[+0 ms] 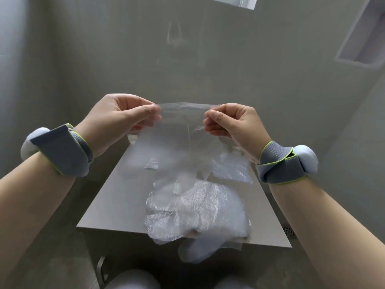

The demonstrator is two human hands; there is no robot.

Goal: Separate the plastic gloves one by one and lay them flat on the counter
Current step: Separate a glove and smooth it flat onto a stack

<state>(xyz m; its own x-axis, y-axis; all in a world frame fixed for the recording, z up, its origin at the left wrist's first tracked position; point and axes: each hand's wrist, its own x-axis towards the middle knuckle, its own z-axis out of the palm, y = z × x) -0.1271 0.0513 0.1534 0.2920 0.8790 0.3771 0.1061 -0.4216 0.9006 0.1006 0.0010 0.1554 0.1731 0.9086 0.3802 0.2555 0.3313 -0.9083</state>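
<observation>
Clear plastic glove (183, 130) — pinched | left hand (116, 119) | right hand (233, 124)

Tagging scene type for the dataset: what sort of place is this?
Likely a plain indoor utility or work room, hard to pin down: small grey counter with a pile of plastic gloves, bare grey surfaces all round, a perforated grille at right.

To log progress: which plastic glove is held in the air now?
The clear glove stretched between the left hand and right hand, both pinching its top edge; the other gloves lie on the counter.
</observation>
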